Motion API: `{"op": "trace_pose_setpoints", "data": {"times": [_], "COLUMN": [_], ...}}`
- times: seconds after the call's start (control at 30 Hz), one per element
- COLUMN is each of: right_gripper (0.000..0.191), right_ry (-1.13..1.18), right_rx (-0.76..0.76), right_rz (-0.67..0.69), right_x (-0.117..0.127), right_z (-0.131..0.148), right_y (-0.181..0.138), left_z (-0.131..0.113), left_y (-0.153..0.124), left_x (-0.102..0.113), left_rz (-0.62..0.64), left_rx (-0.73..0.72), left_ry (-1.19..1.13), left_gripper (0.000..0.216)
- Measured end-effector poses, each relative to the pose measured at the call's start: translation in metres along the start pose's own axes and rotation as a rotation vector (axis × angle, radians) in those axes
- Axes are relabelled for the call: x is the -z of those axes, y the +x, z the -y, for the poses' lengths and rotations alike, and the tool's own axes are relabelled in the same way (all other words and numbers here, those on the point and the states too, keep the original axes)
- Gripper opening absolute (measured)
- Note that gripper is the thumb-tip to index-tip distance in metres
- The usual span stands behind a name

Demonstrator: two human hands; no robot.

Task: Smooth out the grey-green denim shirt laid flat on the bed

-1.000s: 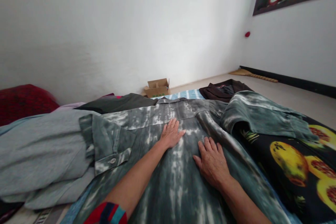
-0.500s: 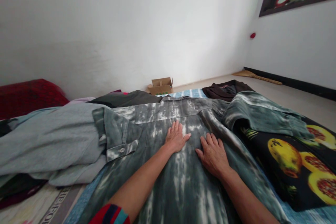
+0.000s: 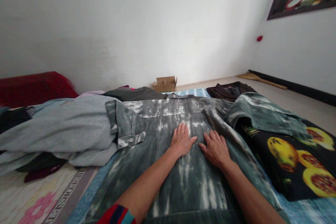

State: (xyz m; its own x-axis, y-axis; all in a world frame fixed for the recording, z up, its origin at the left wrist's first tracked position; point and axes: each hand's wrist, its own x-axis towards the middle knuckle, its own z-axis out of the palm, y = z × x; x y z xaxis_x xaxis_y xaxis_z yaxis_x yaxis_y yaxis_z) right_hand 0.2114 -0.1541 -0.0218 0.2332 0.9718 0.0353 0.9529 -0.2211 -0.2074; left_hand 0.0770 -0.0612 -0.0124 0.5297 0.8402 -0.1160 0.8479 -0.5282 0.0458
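A grey-green denim jacket (image 3: 183,189) with white tie-dye streaks is spread out with its back facing up. My left hand (image 3: 183,140) lies flat on its upper back, just below the yoke seam, fingers stretched out. Beside it, my right hand (image 3: 215,148) also rests flat on the cloth, fingers slightly spread. The thumbs point towards each other with a small gap between. Neither hand grips anything. The jacket's buttoned left cuff (image 3: 131,140) is folded inward near a grey garment (image 3: 78,129). Its right sleeve (image 3: 265,113) lies across a black fruit-print cloth (image 3: 262,161).
Heaped clothes and a red bundle (image 3: 36,87) lie to the left. Behind the jacket are a dark brown garment (image 3: 228,91) and an open cardboard box (image 3: 165,84) by the white wall. A broom-like item (image 3: 265,79) lies on the floor. Blue patterned fabric (image 3: 312,211) is underneath.
My view has shifted slightly, bringing the jacket's lower hem into sight. Both hands stay flat on the jacket and sit a little farther below the yoke seam.
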Motion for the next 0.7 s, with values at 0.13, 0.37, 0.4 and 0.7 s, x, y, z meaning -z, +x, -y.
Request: {"op": "trace_pose_setpoints", "data": {"times": [0.13,0.37,0.4,0.7], "right_gripper": [0.057,0.057,0.057,0.058], "right_ry": [-0.012,-0.025,-0.027,-0.059], "right_rx": [-0.003,0.011,0.008,0.007], "right_rz": [0.013,0.014,0.018,0.040], "right_x": [-0.001,-0.001,-0.001,-0.004], "right_z": [-0.002,-0.003,-0.003,-0.003], "right_y": [0.000,-0.001,-0.001,-0.001], "left_z": [0.001,-0.001,-0.002,-0.006], "left_y": [-0.002,-0.009,-0.012,-0.033], "left_x": [-0.002,0.000,-0.001,-0.005], "left_rz": [-0.038,-0.036,-0.019,-0.005], "left_rx": [-0.018,0.001,0.012,0.032], "left_ry": [-0.008,-0.071,-0.083,-0.124], "left_gripper": [0.077,0.074,0.075,0.080]}}
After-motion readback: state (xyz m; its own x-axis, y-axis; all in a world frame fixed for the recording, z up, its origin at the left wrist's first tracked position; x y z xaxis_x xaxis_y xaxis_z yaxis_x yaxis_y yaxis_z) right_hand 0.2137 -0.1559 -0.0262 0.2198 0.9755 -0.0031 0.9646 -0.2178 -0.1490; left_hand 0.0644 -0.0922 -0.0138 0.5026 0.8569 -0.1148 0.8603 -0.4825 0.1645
